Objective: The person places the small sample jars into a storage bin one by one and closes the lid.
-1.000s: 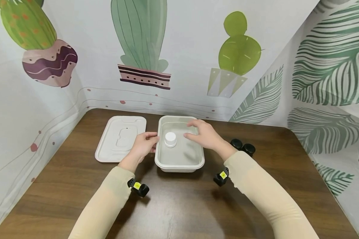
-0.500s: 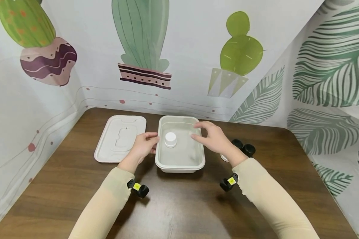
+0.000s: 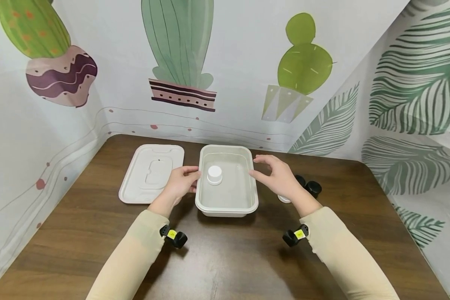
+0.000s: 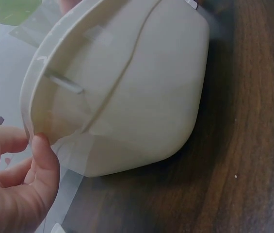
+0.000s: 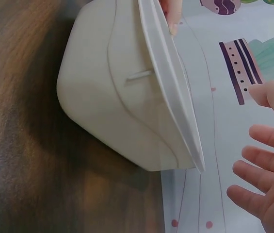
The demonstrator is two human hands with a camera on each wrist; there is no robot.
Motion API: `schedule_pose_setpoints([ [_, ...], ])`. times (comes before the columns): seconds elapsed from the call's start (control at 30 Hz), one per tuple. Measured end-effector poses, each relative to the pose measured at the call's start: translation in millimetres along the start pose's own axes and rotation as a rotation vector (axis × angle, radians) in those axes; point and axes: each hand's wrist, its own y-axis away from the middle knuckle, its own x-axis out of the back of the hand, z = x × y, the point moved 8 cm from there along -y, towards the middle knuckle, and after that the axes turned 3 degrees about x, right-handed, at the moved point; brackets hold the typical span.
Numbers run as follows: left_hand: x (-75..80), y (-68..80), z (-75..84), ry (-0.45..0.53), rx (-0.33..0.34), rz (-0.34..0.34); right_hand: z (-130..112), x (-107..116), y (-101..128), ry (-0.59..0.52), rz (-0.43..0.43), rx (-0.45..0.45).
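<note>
Container: a shallow off-white rectangular tray of moulded pulp or plastic (image 3: 226, 199) sits at centre frame on the dark wood-grain table (image 3: 225, 258). A small white round cap-like piece (image 3: 214, 175) stands inside it, toward its left wall. The left hand (image 3: 180, 184) pinches the tray's left rim between thumb and fingertips (image 4: 42, 155), which would steady the tray against sliding. The right hand (image 3: 279, 177) hovers just beside the right rim, fingers spread and relaxed, holding nothing; the right wrist view shows a clear gap between its fingertips (image 5: 250, 167) and the rim. The matching off-white flat lid (image 3: 151, 173) lies upside down left of the tray, apart from it, leaving the tray open from above. Two small black round caps (image 3: 309, 186) rest right of centre, behind the right hand; a white item under the wrist is too hidden to identify.

The table is enclosed by printed backdrop sheets: potted cacti (image 3: 180, 54) across the top of the frame, green fern leaves (image 3: 412, 91) at the right.
</note>
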Motion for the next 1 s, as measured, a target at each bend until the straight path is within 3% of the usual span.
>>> schedule_pose_setpoints([
  [1.0, -0.4, -1.4, 0.2, 0.011, 0.011, -0.015, 34, 19, 34, -0.023, 0.049, -0.059],
])
